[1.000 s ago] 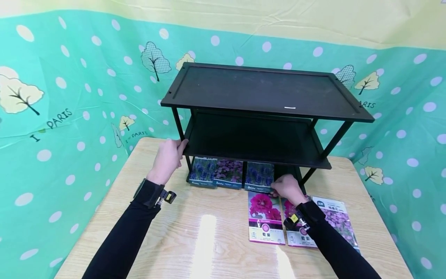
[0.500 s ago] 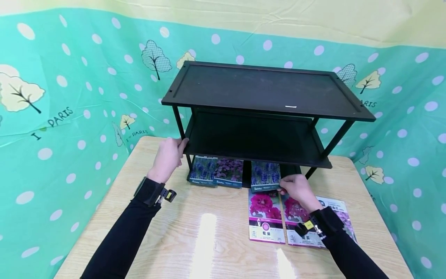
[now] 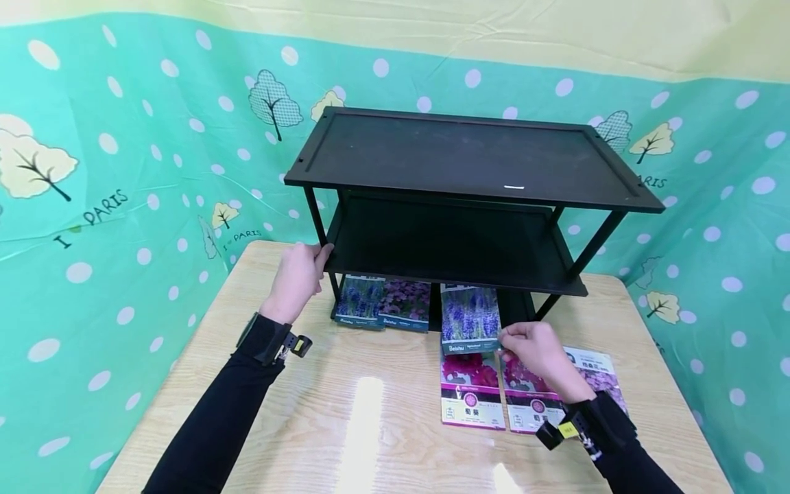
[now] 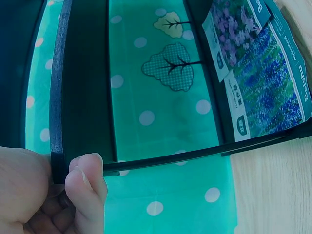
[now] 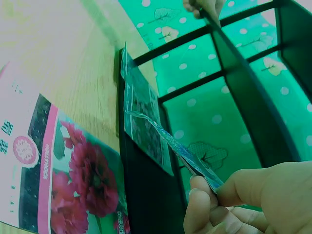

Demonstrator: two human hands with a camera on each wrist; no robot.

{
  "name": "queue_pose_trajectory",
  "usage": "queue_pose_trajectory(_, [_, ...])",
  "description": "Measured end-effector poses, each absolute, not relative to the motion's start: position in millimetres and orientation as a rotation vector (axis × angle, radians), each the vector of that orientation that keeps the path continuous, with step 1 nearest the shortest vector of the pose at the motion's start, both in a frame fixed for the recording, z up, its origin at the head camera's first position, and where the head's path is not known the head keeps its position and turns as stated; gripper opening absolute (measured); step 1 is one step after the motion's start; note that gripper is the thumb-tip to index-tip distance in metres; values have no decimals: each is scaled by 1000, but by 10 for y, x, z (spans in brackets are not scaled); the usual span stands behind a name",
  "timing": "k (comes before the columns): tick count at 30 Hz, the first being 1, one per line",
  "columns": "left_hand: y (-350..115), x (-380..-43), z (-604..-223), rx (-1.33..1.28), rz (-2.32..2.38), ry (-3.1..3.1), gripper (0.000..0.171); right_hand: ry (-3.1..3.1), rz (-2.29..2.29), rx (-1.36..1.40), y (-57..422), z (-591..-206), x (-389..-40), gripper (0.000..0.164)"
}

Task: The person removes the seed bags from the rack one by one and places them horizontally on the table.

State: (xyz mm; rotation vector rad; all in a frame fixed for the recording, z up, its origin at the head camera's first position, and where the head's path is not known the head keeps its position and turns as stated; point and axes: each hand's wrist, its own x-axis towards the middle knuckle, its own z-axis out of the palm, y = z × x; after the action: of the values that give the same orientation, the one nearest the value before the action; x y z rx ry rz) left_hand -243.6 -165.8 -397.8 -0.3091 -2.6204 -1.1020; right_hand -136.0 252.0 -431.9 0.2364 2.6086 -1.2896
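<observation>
1. Left hand (image 3: 296, 281) pinches the rack (image 3: 469, 154) at the left front corner of the middle shelf (image 3: 450, 237). Should that grip slacken during a knock, the rack could skid.
2. On the bottom shelf (image 3: 515, 307): blue packet (image 3: 360, 303), purple packet (image 3: 404, 305), edges lapping. A sideways brush could shift either.
3. Centre: held packet (image 3: 470, 319), bowed, its far end by the middle shelf's front edge, its near end above the left pink packet (image 3: 472, 394); contact, cannot tell. Held at one corner only, it could swivel or slip. The shelf overhead stands in the way; a lift too early might snag.
4. Right pink packet (image 3: 532, 405) lies beneath the right hand (image 3: 543, 357), whose thumb and fingers pinch the held packet. A low wrist might drag what lies underneath.
5. Far right: mauve packet (image 3: 595, 367) on the worktop (image 3: 666, 384), partly hidden by the arm. Dotted cloth (image 3: 716, 329) beyond.
</observation>
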Motion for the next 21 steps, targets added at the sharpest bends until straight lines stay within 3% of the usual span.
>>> queue_pose_trajectory(21, [-1662,-2444,-3986,-326,-1075,-2610,44,2508,-1318,255,2338,-4439,-996,16])
